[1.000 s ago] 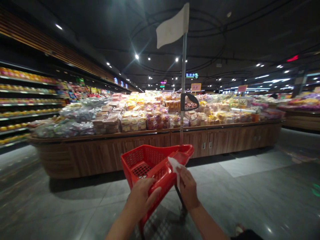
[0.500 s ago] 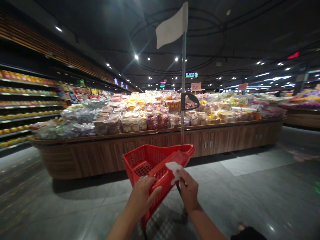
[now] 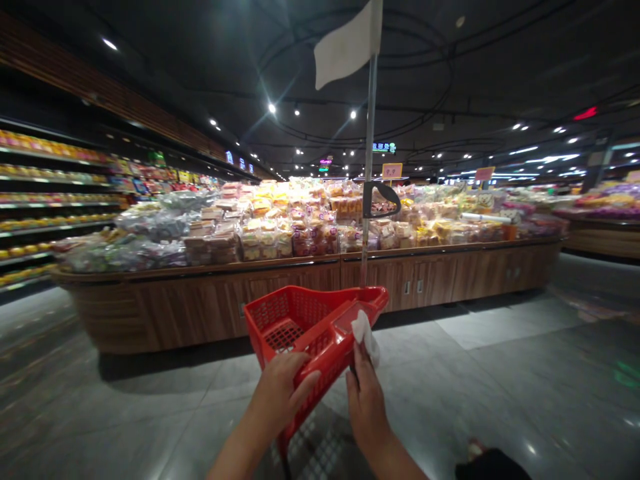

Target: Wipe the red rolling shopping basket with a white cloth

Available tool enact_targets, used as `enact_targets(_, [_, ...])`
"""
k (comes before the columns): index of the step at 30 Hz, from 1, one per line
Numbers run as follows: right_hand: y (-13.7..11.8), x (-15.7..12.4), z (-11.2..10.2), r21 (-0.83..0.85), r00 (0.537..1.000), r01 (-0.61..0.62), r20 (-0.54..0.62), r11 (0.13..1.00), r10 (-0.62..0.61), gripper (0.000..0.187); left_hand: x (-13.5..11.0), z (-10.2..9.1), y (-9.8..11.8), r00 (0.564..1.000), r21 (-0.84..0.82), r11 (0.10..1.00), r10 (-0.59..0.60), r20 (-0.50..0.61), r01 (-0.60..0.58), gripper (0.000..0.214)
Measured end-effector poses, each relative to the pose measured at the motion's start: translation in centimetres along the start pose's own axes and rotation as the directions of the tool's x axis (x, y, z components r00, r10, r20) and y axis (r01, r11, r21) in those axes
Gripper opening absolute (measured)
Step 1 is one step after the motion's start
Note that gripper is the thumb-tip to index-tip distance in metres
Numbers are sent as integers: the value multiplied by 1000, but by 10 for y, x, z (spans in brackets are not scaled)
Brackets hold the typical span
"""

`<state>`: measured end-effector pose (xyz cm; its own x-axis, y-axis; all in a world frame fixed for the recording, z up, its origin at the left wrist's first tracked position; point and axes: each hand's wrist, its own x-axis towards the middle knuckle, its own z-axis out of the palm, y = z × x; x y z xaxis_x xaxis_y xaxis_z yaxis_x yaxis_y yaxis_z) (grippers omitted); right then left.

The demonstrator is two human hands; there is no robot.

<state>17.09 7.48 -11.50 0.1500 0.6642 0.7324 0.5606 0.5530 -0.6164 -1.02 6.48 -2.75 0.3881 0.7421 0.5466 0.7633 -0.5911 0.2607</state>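
A red plastic shopping basket (image 3: 300,323) stands tilted in front of me, with a metal pole (image 3: 369,167) rising from its far corner and a white flag (image 3: 347,47) at the top. My left hand (image 3: 280,393) is closed around the basket's near rim. My right hand (image 3: 365,400) pinches a crumpled white wipe (image 3: 365,333) against the basket's right edge. A black handle (image 3: 380,200) sits partway up the pole.
A long wooden display counter (image 3: 300,293) piled with packaged baked goods (image 3: 300,227) runs across the view behind the basket. Stocked shelves (image 3: 50,207) line the left wall. Grey tiled floor (image 3: 500,387) spreads all around. A shoe tip (image 3: 475,450) shows at the lower right.
My right hand has shifted slightly left and down, and the white wipe has moved along the basket's right edge. The left hand keeps its grip on the rim.
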Motion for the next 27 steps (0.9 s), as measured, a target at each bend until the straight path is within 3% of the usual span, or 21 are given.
enact_targets(5, [14, 48, -13, 2, 981, -174, -89, 985, 174, 59, 0, 1, 3, 1000, 13, 1000, -16, 21, 16, 32])
enact_targets(7, [16, 54, -20, 12, 976, -183, -115, 983, 183, 53, 0, 2, 3, 1000, 15, 1000, -21, 20, 21, 32])
enact_targets(12, [-4, 25, -26, 108, 997, 29, -68, 994, -22, 28, -2, 0, 1, 1000, -11, 1000, -9, 12, 9, 31])
enact_targets(14, [-4, 27, -27, 136, 995, 62, -83, 989, -51, 22, -4, -3, -1, 1000, -16, 1000, -10, 8, 10, 31])
enact_targets(18, [20, 66, -28, 168, 961, -93, -244, 981, 132, 15, -5, -8, -2, 1000, -11, 1000, -20, 15, 20, 31])
enact_targets(20, [29, 78, -26, 230, 931, -189, -269, 955, 248, 19, -5, -8, -3, 1000, -7, 1000, -15, 13, 15, 32])
enact_targets(22, [25, 73, -19, 290, 919, -230, -249, 929, 305, 20, -5, -8, -5, 1000, -11, 1000, -9, 12, 9, 32])
enact_targets(24, [10, 54, -9, 321, 947, -179, -201, 930, 252, 17, -6, -7, -8, 1000, -24, 1000, -5, 14, 5, 31])
enact_targets(27, [-14, 26, 3, 307, 998, 2, -64, 952, 18, 14, -7, -8, -14, 1000, -37, 999, 0, 13, 1, 30])
